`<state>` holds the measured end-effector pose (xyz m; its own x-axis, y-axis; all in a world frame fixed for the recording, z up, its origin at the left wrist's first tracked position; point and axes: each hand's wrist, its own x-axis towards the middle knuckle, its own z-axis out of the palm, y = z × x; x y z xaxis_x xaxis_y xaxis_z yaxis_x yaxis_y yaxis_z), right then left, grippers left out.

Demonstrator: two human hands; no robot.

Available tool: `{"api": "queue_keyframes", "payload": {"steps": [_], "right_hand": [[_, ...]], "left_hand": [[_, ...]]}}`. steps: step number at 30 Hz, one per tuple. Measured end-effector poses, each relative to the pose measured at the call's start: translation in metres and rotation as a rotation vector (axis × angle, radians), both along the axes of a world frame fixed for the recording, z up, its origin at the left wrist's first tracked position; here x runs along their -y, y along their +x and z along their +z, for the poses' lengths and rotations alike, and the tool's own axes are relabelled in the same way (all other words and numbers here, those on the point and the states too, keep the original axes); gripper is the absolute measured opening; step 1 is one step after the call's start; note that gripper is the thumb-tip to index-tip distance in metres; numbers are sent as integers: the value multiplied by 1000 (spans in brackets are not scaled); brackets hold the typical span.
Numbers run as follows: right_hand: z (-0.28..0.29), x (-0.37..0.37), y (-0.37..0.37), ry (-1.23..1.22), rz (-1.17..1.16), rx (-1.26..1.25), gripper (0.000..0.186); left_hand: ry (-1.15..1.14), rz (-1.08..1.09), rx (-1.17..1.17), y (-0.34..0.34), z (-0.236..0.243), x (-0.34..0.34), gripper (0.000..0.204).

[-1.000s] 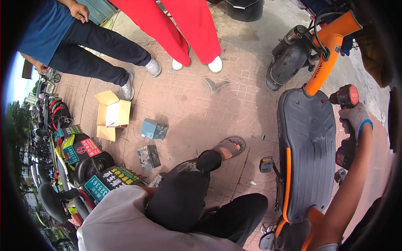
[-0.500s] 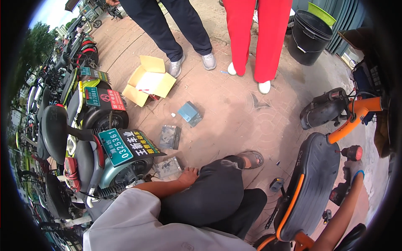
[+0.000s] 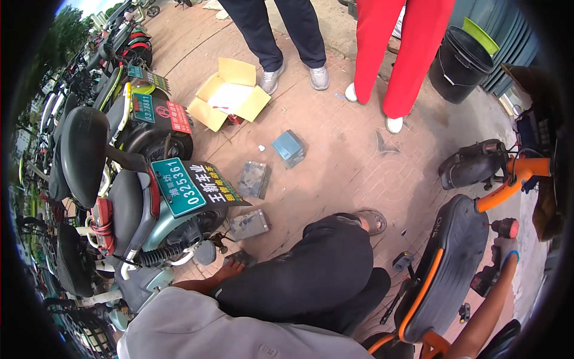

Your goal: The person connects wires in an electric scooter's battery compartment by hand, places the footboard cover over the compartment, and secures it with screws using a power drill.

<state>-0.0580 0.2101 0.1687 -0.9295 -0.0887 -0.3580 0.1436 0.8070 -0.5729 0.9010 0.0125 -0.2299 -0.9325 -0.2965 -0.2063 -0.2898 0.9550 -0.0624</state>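
Head view showed your left hand (image 3: 238, 262) resting flat, fingers spread, on paving beside a grey battery block (image 3: 249, 224); your gloved right hand (image 3: 505, 254) reached right, grip hidden. Yellow carton (image 3: 229, 94) lay far left.

- My left arm is bare below a pale short sleeve and runs forward and low, close along the outer side of my bent left leg.
- My left hand (image 3: 230, 270) sits at the end of it, down near the ground; I only see its back, and the fingers are hidden, so I cannot tell whether it is closed.
- My right arm is bare too, rising from the lower edge and stretched up and outward, nearly straight.
- My right hand (image 3: 507, 250) wears a grey glove with a blue cuff; its fingers look curled, but the grip is too small to judge.
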Motion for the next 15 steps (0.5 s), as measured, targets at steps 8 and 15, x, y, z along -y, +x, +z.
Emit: {"api": "queue_keyframes", "payload": {"steps": [8, 15], "right_hand": [[-11, 0, 6, 36, 98, -17, 10], [-7, -16, -3, 75, 75, 18, 11]], "left_hand": [[221, 89, -46, -57, 46, 30, 43], [599, 233, -47, -186, 123, 109, 26]]}}
